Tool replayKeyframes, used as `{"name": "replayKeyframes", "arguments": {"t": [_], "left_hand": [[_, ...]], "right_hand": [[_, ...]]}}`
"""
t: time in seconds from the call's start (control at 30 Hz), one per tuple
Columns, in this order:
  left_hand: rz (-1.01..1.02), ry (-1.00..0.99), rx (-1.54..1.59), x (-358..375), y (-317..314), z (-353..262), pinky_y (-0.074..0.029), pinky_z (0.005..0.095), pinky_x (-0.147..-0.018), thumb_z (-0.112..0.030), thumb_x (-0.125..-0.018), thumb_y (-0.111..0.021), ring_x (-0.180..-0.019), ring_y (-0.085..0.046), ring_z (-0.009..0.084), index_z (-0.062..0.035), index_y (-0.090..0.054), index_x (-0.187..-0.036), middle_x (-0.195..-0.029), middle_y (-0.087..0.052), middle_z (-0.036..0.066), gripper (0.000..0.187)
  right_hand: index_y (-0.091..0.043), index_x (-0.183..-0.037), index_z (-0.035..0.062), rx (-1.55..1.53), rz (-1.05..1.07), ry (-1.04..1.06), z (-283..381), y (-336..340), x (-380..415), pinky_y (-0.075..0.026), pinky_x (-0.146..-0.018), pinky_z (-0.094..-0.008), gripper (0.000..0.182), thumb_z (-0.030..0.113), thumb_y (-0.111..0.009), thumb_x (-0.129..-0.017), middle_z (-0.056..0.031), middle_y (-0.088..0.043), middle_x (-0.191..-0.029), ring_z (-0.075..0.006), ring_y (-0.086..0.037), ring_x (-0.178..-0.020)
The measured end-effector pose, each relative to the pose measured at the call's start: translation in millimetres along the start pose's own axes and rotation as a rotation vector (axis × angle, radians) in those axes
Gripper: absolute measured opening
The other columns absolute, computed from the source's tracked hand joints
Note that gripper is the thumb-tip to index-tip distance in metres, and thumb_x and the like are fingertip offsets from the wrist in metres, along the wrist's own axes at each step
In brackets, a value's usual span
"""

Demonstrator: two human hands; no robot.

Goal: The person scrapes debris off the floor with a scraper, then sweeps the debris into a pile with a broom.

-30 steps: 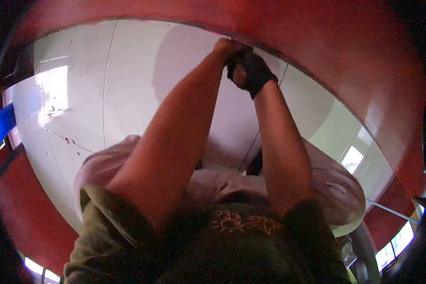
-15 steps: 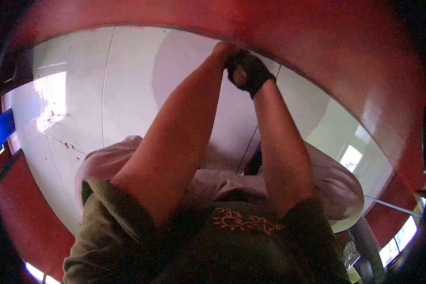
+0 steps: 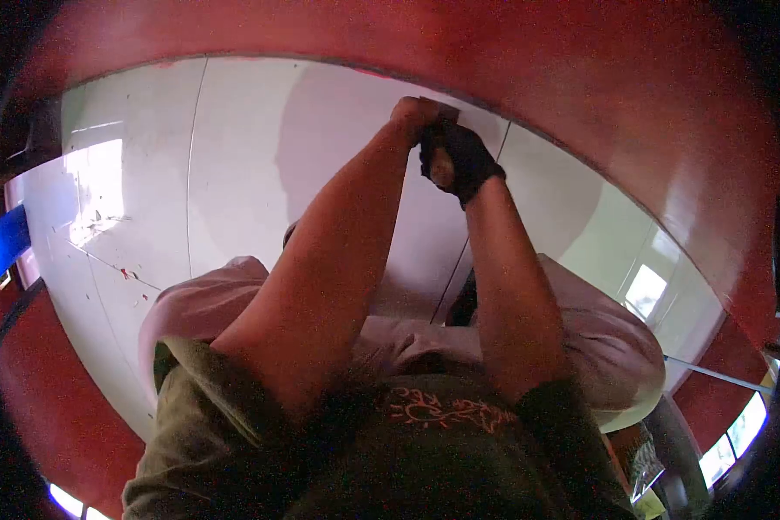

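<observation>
My left hand [image 3: 412,113] is bare, and its fingers are curled by the foot of the red wall. Close against it is my right hand [image 3: 466,162], closed in a black glove that leaves part of the thumb side uncovered. From between the hands a dark, flat-ended piece [image 3: 447,113] points toward the line where floor and wall meet. Its handle, if it has one, is hidden by my fingers, so its kind cannot be made out. Both arms stretch forward between my bent knees over the white tiled floor [image 3: 243,156].
The red wall [image 3: 459,52] curves across the top of the view. Small red flecks [image 3: 128,275] lie on the floor at left, near a bright window reflection. A blue panel [image 3: 4,245] is at far left. A thin pale rod [image 3: 711,371] runs at right.
Both hands have drawn back slightly from the wall's foot, toward me. More of the dark flat piece shows now. The view has tilted a little.
</observation>
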State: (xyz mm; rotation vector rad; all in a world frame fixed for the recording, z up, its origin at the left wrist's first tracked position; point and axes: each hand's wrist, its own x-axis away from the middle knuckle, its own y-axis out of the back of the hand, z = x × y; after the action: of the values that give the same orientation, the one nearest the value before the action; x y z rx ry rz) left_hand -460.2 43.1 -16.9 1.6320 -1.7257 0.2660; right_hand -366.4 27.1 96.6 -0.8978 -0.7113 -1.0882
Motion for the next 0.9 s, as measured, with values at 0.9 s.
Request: {"name": "replayKeyframes", "arguments": {"t": [0.9], "left_hand": [[0.078,0.114,-0.068,-9.7,6.4,-16.8,-0.044,0.0329,-0.070,-0.030,-0.072,-0.049,-0.083,-0.056,0.0250,-0.0026,-0.057,-0.092,-0.089,-0.058,0.014,0.035]], "right_hand": [[-0.049,-0.070,0.0069,0.260,0.102,0.205,4.2,11.2,-20.6,-0.041,-0.041,-0.0273,0.016,0.021,-0.049,-0.077,-0.0050,-0.047,-0.055,-0.0163,-0.046,-0.045]]}}
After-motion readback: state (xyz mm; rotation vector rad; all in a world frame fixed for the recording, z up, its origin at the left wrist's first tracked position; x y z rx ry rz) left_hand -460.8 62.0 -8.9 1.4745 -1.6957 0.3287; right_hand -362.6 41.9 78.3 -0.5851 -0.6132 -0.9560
